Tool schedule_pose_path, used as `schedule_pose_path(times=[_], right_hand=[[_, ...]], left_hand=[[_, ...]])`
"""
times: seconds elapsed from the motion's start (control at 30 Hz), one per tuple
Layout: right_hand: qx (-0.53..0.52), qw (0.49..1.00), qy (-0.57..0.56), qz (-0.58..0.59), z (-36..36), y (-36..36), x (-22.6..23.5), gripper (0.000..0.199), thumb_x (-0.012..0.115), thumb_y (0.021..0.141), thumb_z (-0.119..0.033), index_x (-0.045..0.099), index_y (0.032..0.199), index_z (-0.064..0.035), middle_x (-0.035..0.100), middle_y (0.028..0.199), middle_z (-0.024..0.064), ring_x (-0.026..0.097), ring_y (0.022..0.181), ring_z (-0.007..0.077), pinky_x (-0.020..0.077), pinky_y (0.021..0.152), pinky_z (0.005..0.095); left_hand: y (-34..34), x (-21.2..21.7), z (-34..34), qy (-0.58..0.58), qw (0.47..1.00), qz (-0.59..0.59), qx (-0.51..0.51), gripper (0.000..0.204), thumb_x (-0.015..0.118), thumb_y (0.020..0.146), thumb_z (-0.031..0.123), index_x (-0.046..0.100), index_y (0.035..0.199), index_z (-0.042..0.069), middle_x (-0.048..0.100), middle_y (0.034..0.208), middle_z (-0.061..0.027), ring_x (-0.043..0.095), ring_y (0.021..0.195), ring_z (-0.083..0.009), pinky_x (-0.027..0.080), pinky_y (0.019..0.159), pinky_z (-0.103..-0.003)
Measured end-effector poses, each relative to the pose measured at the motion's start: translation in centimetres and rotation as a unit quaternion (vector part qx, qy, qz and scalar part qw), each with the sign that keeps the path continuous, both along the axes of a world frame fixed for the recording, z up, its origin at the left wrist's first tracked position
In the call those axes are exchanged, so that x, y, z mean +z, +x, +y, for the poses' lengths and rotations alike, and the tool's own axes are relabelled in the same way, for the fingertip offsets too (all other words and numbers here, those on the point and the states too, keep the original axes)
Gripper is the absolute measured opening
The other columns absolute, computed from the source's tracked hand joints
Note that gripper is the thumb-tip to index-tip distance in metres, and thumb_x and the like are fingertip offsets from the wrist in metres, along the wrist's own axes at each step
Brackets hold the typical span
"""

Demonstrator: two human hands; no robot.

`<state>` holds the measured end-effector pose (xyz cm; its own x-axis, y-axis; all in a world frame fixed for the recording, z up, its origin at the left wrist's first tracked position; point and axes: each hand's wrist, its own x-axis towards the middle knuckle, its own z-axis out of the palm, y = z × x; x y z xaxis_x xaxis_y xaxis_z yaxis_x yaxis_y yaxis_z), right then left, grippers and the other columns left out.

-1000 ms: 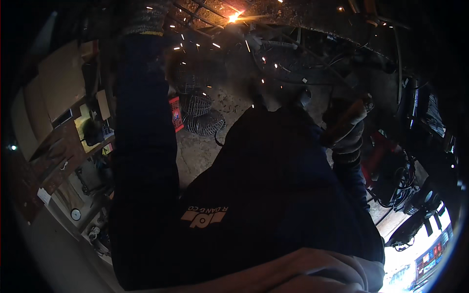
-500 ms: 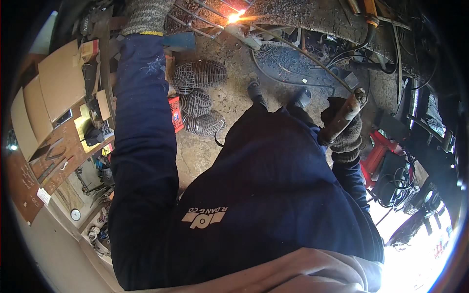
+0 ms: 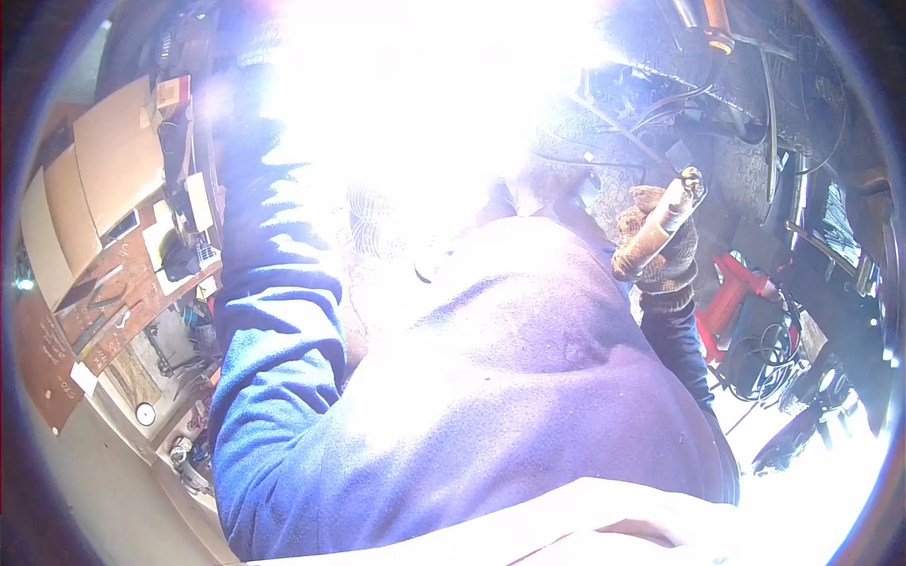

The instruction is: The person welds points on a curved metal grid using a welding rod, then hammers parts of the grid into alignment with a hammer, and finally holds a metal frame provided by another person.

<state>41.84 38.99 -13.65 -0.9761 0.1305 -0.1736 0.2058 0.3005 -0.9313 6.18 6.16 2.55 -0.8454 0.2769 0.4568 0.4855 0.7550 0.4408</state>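
Note:
My right hand [image 3: 663,253], in a brown knit glove, is closed around a tan cylindrical handle [image 3: 653,233] with a dark metal tip, held upright beside my chest. My left arm in a blue sleeve [image 3: 274,311] reaches up and away from me into a large white flare [image 3: 425,104]. The flare swallows my left hand, so the hand and whatever it holds are hidden. My dark blue sweater [image 3: 510,377] fills the middle of the view.
Cardboard boxes [image 3: 99,184] and a rusty brown bench with tools [image 3: 94,316] stand at the left. A red object [image 3: 731,288] and coiled cables [image 3: 764,358] lie at the right. Dark metal framework with hoses [image 3: 755,104] runs across the upper right.
The small spark at the top has burst into a white flare that hides my left gloved hand and the wire coils on the ground. My right hand has kept its place and its grip.

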Motion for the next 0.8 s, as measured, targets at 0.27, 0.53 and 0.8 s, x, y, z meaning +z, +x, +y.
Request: schedule_pose_path(times=[0.27, 0.53, 0.8], right_hand=[[0.064, 0.991, 0.079, 0.089, 0.8, 0.0, -1.0, 0.066, 0.074, 0.083, -0.02, 0.048, 0.14, -0.0008, 0.061, 0.104, 0.012, 0.063, 0.088, 0.0261, 0.054, 0.079, 0.0402], [0.006, 0.939, 0.115, 0.325, -0.8, -2.4, 0.1, 0.066, 0.07, 0.084, -0.013, 0.043, 0.141, 0.0064, 0.065, 0.098, 0.011, 0.065, 0.079, 0.0231, 0.0536, 0.071, 0.0379], [-0.109, 0.92, 0.215, 0.309, -1.6, -2.4, -4.4, 0.059, 0.076, 0.082, -0.011, 0.051, 0.133, 0.0044, 0.066, 0.1, 0.0128, 0.066, 0.084, 0.0234, 0.0544, 0.073, 0.0379]], left_hand=[[-0.1, -0.2, -0.2, -0.003, 1.0, 0.006, -0.014, 0.039, 0.067, 0.1, 0.038, 0.067, 0.12, 0.004, 0.069, 0.104, -0.0126, 0.065, 0.099, -0.0243, 0.051, 0.088, -0.037], [-1.2, -0.7, -0.2, -0.001, 0.999, 0.014, -0.031, 0.038, 0.068, 0.1, 0.037, 0.067, 0.119, 0.004, 0.069, 0.104, -0.0121, 0.065, 0.099, -0.0237, 0.051, 0.087, -0.037], [-0.8, -0.5, -0.4, -0.009, 0.998, 0.035, -0.042, 0.037, 0.068, 0.1, 0.037, 0.067, 0.118, 0.004, 0.069, 0.104, -0.0117, 0.065, 0.098, -0.0232, 0.051, 0.087, -0.037]])
